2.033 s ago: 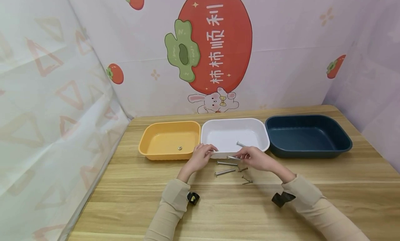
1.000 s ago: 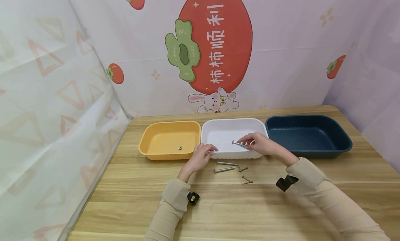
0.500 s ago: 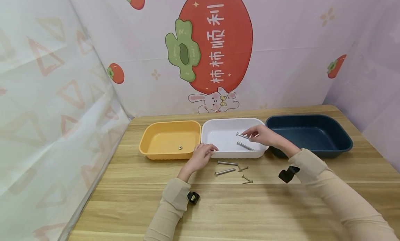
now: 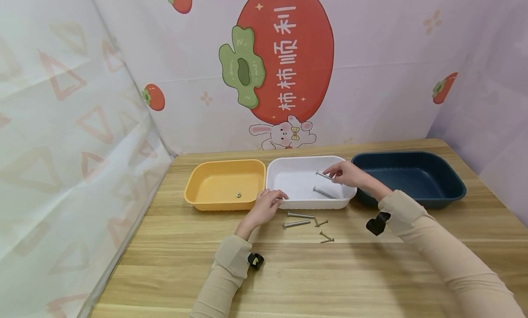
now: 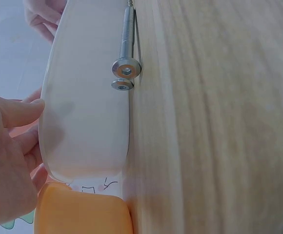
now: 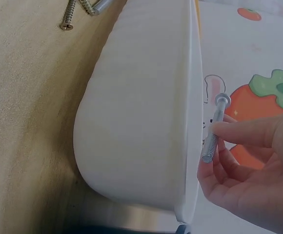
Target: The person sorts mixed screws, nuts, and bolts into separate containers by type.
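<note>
My right hand (image 4: 348,173) pinches a silver bolt (image 6: 217,123) between thumb and fingers, above the right part of the white tray (image 4: 286,203). The bolt's head points away from the hand, to the left in the head view. Another bolt (image 4: 324,192) lies inside this tray. My left hand (image 4: 266,207) grips the tray's near rim at its left corner, thumb outside and fingers inside, as the left wrist view shows. On the table in front lie two more bolts, one nearer the tray (image 4: 300,215) and one lower (image 4: 297,224), beside several small screws (image 4: 327,238).
A yellow tray (image 4: 194,201) with a small nut (image 4: 238,195) in it stands left of the white one. To the right is a dark blue tray (image 4: 412,202). All three stand in a row along the back of the wooden table (image 4: 305,281), before a printed backdrop.
My right hand has lifted a bolt from the table in front and carried it up over the white tray, shifting slightly right and back lately. My left hand has stayed at the rim.
</note>
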Motion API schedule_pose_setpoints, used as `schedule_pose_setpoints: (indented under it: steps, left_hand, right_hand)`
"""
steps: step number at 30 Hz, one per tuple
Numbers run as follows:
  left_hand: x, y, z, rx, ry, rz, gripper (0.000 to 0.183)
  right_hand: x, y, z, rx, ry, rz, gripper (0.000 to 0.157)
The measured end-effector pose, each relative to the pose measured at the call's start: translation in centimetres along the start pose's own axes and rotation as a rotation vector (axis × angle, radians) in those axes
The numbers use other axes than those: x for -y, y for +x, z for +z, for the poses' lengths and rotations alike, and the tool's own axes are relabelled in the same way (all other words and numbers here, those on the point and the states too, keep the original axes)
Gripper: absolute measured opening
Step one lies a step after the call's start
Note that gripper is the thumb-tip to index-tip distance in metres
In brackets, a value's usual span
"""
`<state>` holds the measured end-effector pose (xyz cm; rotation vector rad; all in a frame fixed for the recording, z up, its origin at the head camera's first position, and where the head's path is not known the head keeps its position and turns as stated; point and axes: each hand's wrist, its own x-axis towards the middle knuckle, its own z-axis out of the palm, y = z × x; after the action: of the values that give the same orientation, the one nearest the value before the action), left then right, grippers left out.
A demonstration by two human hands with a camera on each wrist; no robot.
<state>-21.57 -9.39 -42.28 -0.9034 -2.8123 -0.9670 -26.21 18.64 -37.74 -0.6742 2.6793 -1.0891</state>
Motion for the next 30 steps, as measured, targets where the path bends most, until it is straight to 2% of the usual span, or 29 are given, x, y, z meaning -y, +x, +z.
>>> schedule_pose_setpoints:
  steps: [6,11,20,30]
  left_hand:
    - [0.1,0.0,0.0,0.004,0.0,-0.003,0.017]
    - [0.1,0.0,0.1,0.005,0.001,-0.001,0.016]
    - [0.1,-0.1,0.1,-0.005,0.0,0.0,0.016]
    - [0.1,-0.1,0.0,-0.001,-0.001,0.001,0.016]
  right_hand:
    - [-0.6,0.4,0.4,-0.025,0.002,0.03,0.027]
    - [-1.0,0.5,0.8,-0.081,-0.03,0.037,0.028]
    - [-0.2,-0.2,1.2,-0.117,-0.042,0.002,0.028]
    - [0.9,-1.4,1.7,-0.141,0.001,-0.09,0.025]
